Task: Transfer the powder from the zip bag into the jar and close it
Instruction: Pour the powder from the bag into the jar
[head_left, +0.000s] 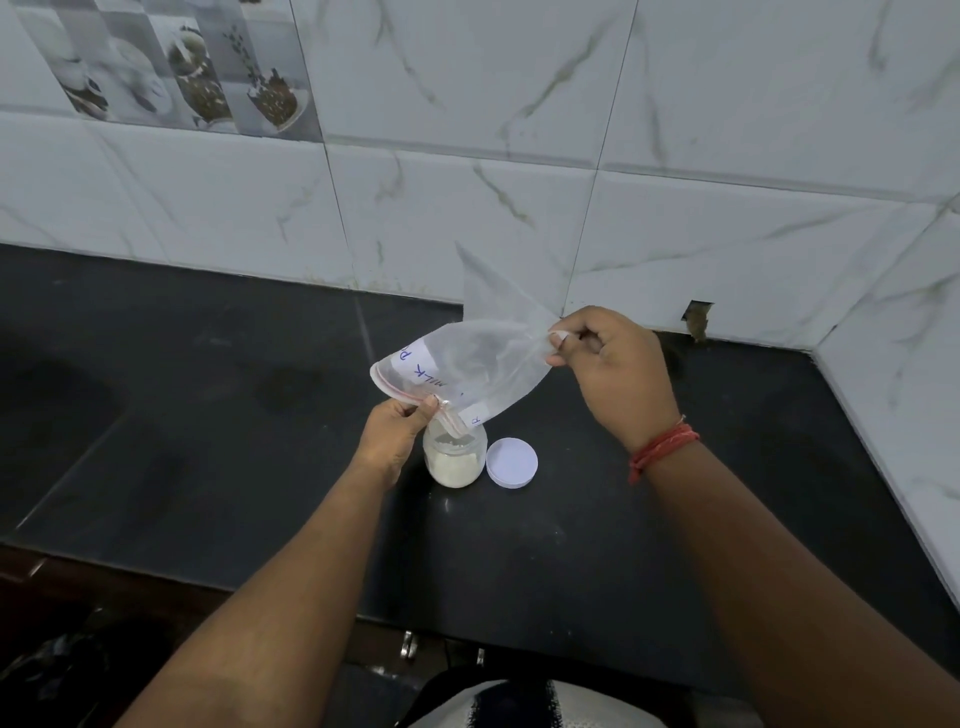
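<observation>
A clear zip bag (467, 364) with a white label and a red zip strip hangs tilted above the counter, its mouth pointing down into a small glass jar (455, 457). The jar stands open and holds white powder in its lower half. My left hand (397, 434) pinches the bag's zip edge right at the jar's mouth. My right hand (613, 371) grips the bag's bottom end, raised higher and to the right. A white round lid (511, 462) lies flat on the counter just right of the jar. The bag looks nearly empty.
The black stone counter (208, 441) runs to a marble-tiled wall (519, 156) at the back and on the right. A chipped hole (697, 314) shows in the wall base behind my right hand. The counter's front edge lies near my body.
</observation>
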